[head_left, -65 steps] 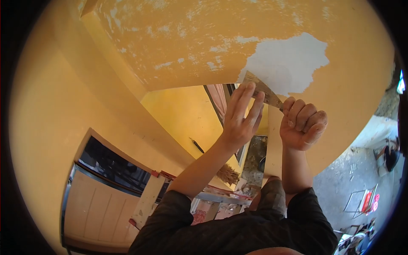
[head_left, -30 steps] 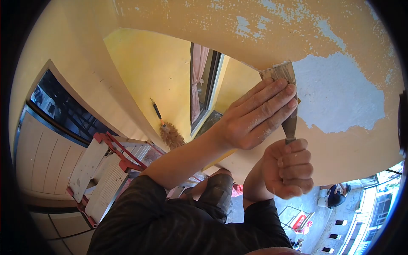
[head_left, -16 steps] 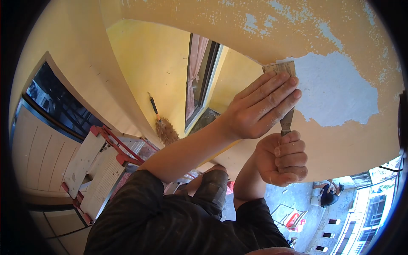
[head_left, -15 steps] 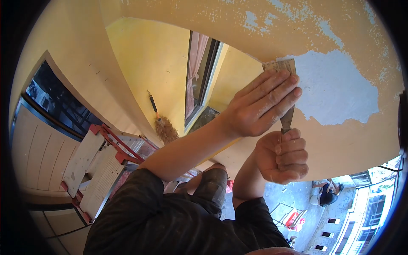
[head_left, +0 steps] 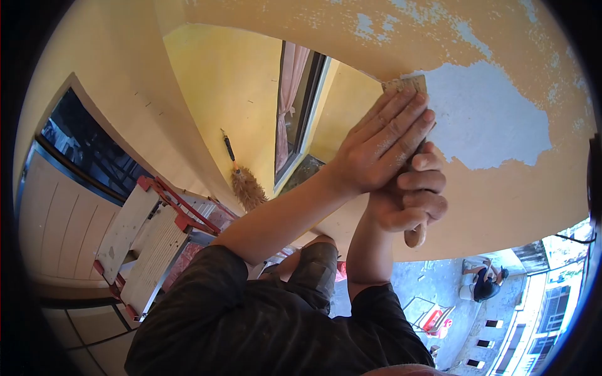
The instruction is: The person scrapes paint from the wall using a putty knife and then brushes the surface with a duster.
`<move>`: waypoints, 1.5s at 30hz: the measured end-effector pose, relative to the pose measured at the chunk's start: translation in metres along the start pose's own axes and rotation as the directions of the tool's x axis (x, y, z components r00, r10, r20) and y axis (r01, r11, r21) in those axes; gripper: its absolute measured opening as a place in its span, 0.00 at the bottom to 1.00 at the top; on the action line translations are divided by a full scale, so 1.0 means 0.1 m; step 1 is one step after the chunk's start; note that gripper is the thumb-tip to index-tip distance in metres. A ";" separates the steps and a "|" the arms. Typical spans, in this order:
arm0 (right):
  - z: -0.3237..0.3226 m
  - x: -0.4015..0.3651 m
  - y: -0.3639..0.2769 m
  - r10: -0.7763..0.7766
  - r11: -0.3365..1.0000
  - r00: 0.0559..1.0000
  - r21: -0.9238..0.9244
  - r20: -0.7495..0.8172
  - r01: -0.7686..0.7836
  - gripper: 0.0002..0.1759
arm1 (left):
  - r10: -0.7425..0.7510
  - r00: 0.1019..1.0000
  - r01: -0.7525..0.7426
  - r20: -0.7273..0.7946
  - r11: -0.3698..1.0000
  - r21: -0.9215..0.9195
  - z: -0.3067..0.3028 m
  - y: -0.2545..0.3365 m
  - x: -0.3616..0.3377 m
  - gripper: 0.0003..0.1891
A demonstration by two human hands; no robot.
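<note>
Scraper [head_left: 404,83]: a flat metal blade near the upper centre of the frame, its broad edge at the corner of the orange wall [head_left: 489,216], next to the left end of the pale patch [head_left: 495,116].
Left hand [head_left: 379,150]: not clenched; its fingers lie straight and together, flat over the blade, covering most of it. Pale dust marks the knuckles.
Right hand [head_left: 419,194]: just below the left one, fingers curled round the scraper's handle, which they mostly hide.
Pale patch: upper right, ragged-edged, with smaller flaked spots [head_left: 364,26] above it.
Bucket [head_left: 466,292]: pale, far off at lower right, just beside a bent-over person [head_left: 486,286] in dark clothing; whatever it holds is too small to tell.
Red item [head_left: 434,321]: lower right, on a thin-framed stand; too small to identify.
Duster [head_left: 248,189]: left of centre, brown and fluffy, dark handle pointing up, against the yellow wall [head_left: 219,81].
Curtain [head_left: 290,103]: pink, at the window, upper centre.
Ladder [head_left: 150,254]: white and red, lower left.
</note>
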State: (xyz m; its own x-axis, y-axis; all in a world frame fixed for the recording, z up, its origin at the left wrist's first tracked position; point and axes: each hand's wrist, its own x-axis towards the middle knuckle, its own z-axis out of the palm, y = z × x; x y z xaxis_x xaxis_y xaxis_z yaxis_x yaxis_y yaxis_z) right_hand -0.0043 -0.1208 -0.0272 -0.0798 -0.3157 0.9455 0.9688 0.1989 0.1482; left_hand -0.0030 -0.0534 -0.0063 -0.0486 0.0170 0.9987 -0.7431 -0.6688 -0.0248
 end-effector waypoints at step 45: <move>-0.28 0.06 0.03 0.036 0.957 0.988 -0.291 0.147 0.009 0.08 | 0.063 0.998 -0.058 0.026 0.987 -0.150 0.04 -0.08 0.12 0.15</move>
State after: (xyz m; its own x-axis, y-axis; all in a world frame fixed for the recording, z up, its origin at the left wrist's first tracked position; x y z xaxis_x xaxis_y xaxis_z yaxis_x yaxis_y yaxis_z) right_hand 0.0047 -0.1481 -0.0292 -0.0788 -0.1682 0.9826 0.9945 -0.0820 0.0657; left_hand 0.0049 -0.0503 0.0064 -0.0782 -0.0441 0.9960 -0.8308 -0.5493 -0.0896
